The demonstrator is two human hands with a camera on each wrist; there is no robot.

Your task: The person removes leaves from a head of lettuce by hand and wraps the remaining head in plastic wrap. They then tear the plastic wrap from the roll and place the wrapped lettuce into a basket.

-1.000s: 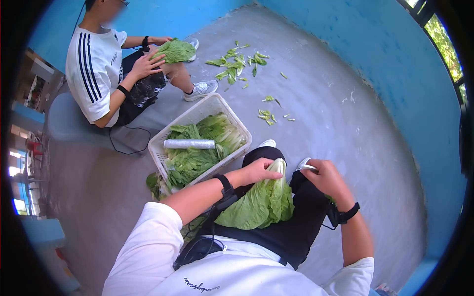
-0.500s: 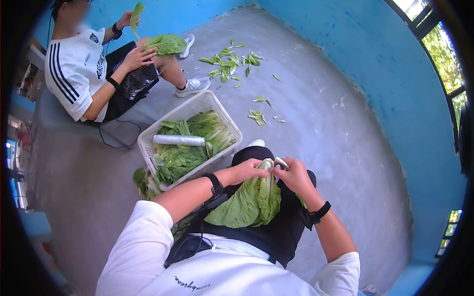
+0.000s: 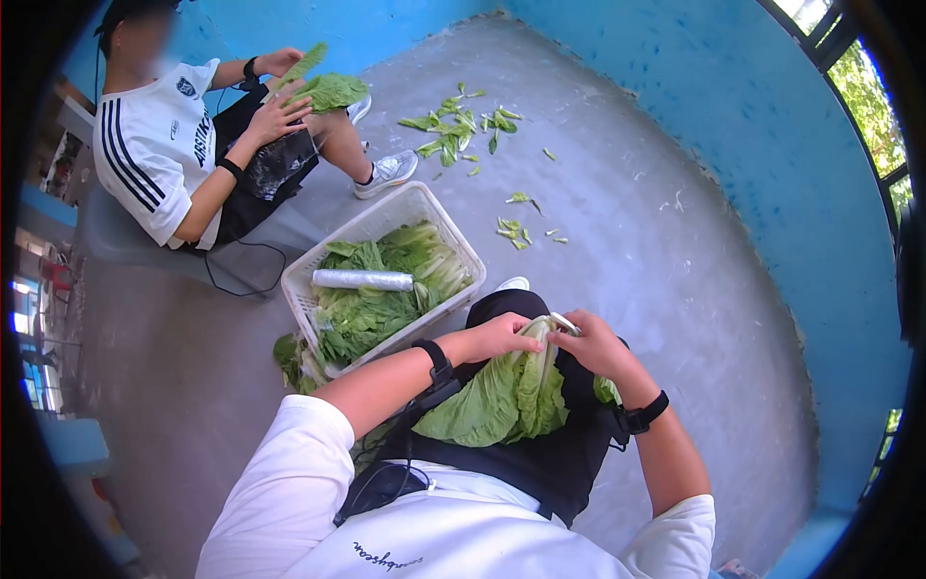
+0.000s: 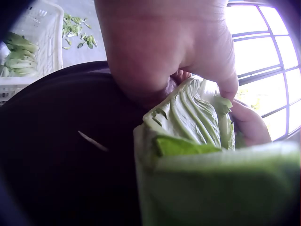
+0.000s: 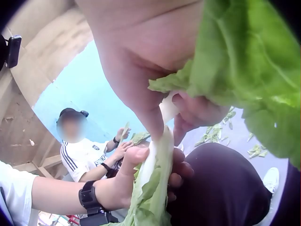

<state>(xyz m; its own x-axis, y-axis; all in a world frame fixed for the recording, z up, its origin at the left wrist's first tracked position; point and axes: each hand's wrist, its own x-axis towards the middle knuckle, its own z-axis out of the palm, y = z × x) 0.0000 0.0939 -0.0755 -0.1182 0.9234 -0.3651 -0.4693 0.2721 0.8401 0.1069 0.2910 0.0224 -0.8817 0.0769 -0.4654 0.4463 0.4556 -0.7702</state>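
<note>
A head of Chinese cabbage (image 3: 502,400) lies across the wearer's lap, pale stem end pointing away and green leaves spreading toward the body. My left hand (image 3: 502,338) grips it near the stem end, thumb on top. In the left wrist view, ribbed pale stalks (image 4: 188,115) show beneath that hand. My right hand (image 3: 596,345) holds a loose cabbage leaf (image 5: 249,70), whose white stalk passes through its fingers. The thumb and a finger of the same hand pinch at the cabbage's white stem end (image 5: 160,141), close beside the left thumb.
A white plastic crate (image 3: 439,323) of leafy cabbage stands at front left, with a plastic-wrap roll (image 3: 362,280) on top. Leaf scraps (image 3: 453,125) lie on the grey floor. Another person (image 3: 154,154) sits at far left, holding leaves (image 3: 333,92). A blue wall (image 3: 694,116) curves behind.
My right hand has come in from the right, loose leaf in its grasp, to the cabbage's stem end. The left hand keeps its grip. The seated person raised a leaf, then lowered it.
</note>
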